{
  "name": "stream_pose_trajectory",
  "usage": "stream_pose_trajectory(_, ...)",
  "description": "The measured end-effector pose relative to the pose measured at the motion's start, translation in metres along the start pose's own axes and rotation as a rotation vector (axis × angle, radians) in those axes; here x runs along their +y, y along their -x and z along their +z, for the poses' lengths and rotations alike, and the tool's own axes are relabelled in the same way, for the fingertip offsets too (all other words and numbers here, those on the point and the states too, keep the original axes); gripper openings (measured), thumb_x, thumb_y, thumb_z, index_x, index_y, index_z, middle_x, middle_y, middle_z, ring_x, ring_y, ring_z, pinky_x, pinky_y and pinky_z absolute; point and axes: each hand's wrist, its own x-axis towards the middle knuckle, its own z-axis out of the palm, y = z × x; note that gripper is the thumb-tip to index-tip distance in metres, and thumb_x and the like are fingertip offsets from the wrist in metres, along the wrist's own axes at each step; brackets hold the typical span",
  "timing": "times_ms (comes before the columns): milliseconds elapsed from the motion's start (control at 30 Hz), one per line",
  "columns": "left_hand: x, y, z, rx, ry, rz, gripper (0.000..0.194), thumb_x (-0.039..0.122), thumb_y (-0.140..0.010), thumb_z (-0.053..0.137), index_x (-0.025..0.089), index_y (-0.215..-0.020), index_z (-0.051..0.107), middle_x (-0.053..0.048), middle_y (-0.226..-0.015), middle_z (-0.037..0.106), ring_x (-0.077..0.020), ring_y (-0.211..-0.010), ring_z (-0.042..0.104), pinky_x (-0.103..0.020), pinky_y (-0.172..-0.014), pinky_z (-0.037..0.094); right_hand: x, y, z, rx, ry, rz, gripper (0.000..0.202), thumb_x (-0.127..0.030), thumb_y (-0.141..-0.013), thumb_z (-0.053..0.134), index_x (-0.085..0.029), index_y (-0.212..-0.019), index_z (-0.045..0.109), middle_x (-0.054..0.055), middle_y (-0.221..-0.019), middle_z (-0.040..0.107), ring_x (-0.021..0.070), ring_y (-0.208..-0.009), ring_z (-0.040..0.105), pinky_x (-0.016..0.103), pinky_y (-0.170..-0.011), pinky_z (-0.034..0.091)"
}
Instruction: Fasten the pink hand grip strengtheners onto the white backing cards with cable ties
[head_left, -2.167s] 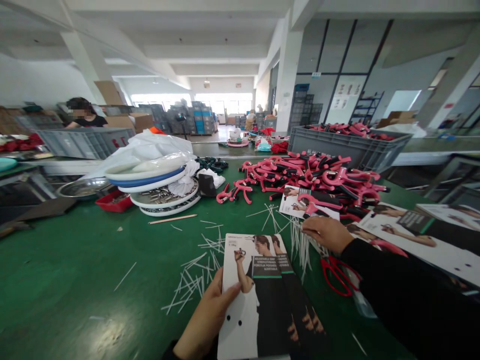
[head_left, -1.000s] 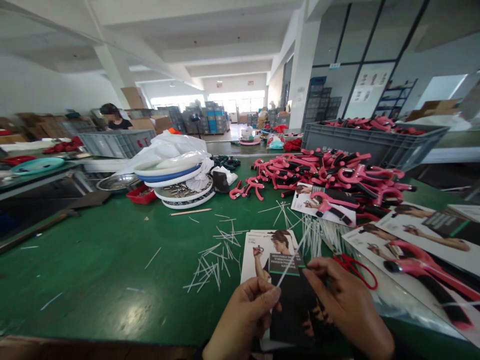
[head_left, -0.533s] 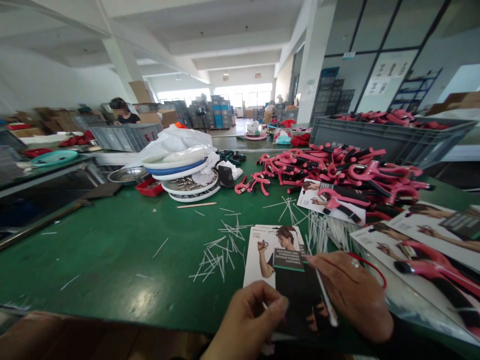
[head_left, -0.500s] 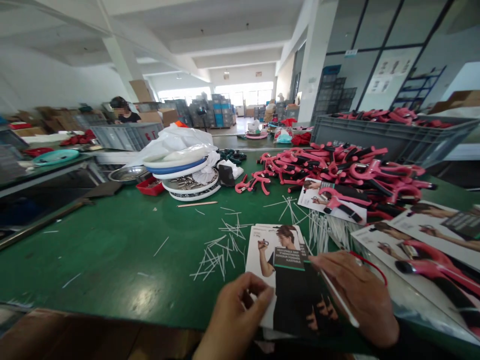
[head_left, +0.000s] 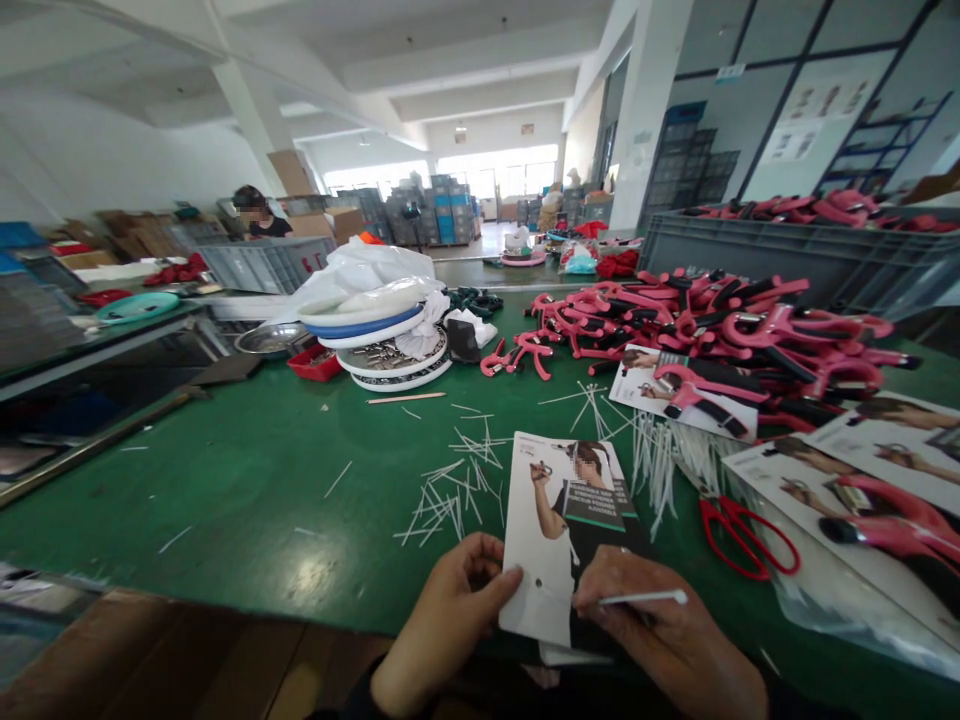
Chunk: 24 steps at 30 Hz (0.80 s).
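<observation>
1. Moved right hand (head_left: 651,618) inward since half a second ago, from the card's right edge to over its lower part at 4 o'clock. Swung tie (head_left: 646,598) from about 5 o'clock round to 3 o'clock. Drew left hand (head_left: 457,610) back to the 8 o'clock edge, baring a round hole.
2. Placed low in view, towards 5 o'clock: card (head_left: 529,530), flat, stiff and smooth, printed white and black, lying askew over a matching one.
3. Grasping card at its edge with left hand, thumb laid on the front, fingers curled, wrist coming in from 7 o'clock.
4. Gripping tie in right hand, fingers bent inward, tips at the card, back of the hand turned up. Thin, straight and white, with a small blunt head outermost.
5. Spread around the card on a glossy green table (head_left: 247,470): criss-crossed loose ties (head_left: 442,500) at 9 o'clock; tie bundle (head_left: 654,465) at 2; red-looped scissors (head_left: 739,525) at 3; heap of pink, black-sleeved grips (head_left: 675,325) at 1; stacked round trays (head_left: 365,329) at 10, under a crumpled, see-through bag (head_left: 360,268).
</observation>
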Motion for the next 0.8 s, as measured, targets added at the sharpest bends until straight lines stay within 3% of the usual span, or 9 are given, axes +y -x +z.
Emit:
stream_pose_trajectory(167, 0.008, 0.004, 0.004, -0.066, 0.168, -0.027, 0.033, 0.043, -0.068, 0.066, 0.016, -0.078, 0.050, 0.004, -0.065, 0.050, -0.0054, -0.049, 0.045, -0.013, -0.037, 0.032, 0.001, -0.001, -0.001, 0.028, -0.011, -0.014, 0.013, -0.015, -0.086, 0.048, -0.020, -0.083, 0.060, 0.002, -0.074, 0.062, 0.0130, -0.070, 0.058, 0.024, -0.062, 0.047)
stream_pose_trajectory(400, 0.012, 0.008, 0.023, -0.082, 0.517, -0.205, 0.039, 0.040, -0.071, 0.065, 0.016, -0.099, 0.053, 0.002, -0.065, 0.057, -0.0046, -0.041, 0.049, -0.012, -0.032, 0.031, 0.009, 0.004, 0.001, 0.072, 0.020, -0.050, 0.015, -0.013, -0.084, 0.051, -0.022, -0.090, 0.061, 0.002, -0.079, 0.065, 0.0148, -0.074, 0.059, 0.027, -0.068, 0.050)
stream_pose_trajectory(533, 0.009, 0.006, 0.036, -0.067, 0.601, -0.264, 0.036, 0.032, -0.061, 0.074, 0.012, -0.086, 0.057, 0.001, -0.058, 0.058, -0.0028, -0.037, 0.045, -0.012, -0.032, 0.029, 0.010, 0.008, 0.000, 0.121, 0.006, -0.075, 0.019, -0.011, -0.083, 0.051, -0.024, -0.094, 0.061, 0.002, -0.081, 0.065, 0.0153, -0.076, 0.060, 0.027, -0.067, 0.051)
stream_pose_trajectory(667, 0.008, 0.005, 0.046, -0.071, 0.685, -0.261, 0.035, 0.030, -0.056, 0.078, 0.011, -0.077, 0.058, 0.001, -0.058, 0.058, -0.0018, -0.038, 0.044, -0.012, -0.034, 0.027, 0.010, 0.012, -0.002, 0.118, -0.012, -0.036, 0.022, -0.011, -0.083, 0.051, -0.025, -0.098, 0.060, 0.003, -0.085, 0.063, 0.0151, -0.079, 0.059, 0.027, -0.068, 0.051)
stream_pose_trajectory(800, 0.007, 0.004, 0.055, -0.013, 0.684, -0.158, 0.040, 0.040, -0.055, 0.079, 0.014, -0.077, 0.058, 0.004, -0.057, 0.056, -0.0008, -0.036, 0.040, -0.012, -0.033, 0.025, 0.011, 0.015, -0.002, 0.164, -0.014, 0.011, 0.024, -0.011, -0.084, 0.049, -0.026, -0.100, 0.060, 0.003, -0.086, 0.061, 0.0146, -0.081, 0.058, 0.026, -0.069, 0.051)
